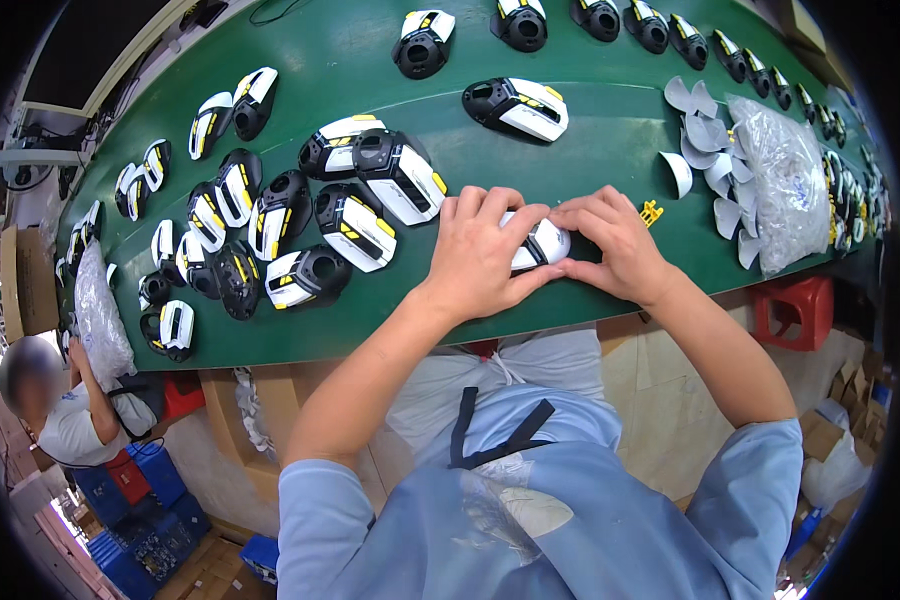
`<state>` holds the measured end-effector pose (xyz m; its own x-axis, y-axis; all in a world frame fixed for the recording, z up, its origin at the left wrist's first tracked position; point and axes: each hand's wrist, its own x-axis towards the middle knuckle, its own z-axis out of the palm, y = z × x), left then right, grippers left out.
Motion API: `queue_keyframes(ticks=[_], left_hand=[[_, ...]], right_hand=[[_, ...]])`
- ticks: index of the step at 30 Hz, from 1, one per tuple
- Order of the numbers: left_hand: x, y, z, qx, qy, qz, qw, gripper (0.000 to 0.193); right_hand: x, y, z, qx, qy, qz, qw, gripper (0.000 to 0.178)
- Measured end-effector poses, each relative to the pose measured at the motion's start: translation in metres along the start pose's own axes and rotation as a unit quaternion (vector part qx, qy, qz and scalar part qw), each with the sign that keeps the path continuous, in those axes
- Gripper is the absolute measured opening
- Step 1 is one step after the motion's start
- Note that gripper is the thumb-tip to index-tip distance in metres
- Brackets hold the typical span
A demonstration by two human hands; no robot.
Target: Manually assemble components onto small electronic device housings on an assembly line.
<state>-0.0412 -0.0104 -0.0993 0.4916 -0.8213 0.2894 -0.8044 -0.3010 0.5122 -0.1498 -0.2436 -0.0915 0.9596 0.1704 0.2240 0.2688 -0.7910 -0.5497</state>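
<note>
Between my two hands, at the near edge of the green table, is a white plastic shell [542, 246] with some black on it, partly covered by my fingers. My left hand [478, 252] is closed around its left side. From the right, my right hand [612, 246] pinches its end with thumb and fingers. A small yellow plastic piece [651, 213] lies just beyond my right hand. Left of my left hand lies a white, black and yellow shell [402, 178], one of several similar ones. Farther back sits another shell [518, 107] on its own.
The green table [590, 120] curves around me, with a row of shells [647, 28] along its far side. Curved white pieces [705, 130] lie by a clear plastic bag [785, 180] at right. Another bag [102, 310] is at left, near a seated person [75, 410]. A red stool [792, 312] stands right.
</note>
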Motion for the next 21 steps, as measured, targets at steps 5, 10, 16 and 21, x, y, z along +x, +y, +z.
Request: queue_keyframes(ticks=[5,10,16,21], left_hand=[[-0.002,-0.001,0.003,-0.012,0.023,0.004,1.0,0.061],[-0.001,-0.004,0.003,-0.031,0.002,-0.009,0.999,0.07],[0.003,0.002,0.002,-0.008,0.025,0.006,1.0,0.071],[0.002,0.0,0.007,-0.009,0.03,-0.003,1.0,0.064]], right_hand=[[0.001,0.001,-0.01,0.025,-0.029,0.008,0.999,0.056],[0.004,-0.012,-0.021,0.053,-0.042,0.038,0.997,0.042],[0.013,-0.013,-0.025,0.022,-0.041,0.001,0.999,0.041],[0.016,-0.006,-0.029,0.101,-0.009,0.052,0.993,0.022]])
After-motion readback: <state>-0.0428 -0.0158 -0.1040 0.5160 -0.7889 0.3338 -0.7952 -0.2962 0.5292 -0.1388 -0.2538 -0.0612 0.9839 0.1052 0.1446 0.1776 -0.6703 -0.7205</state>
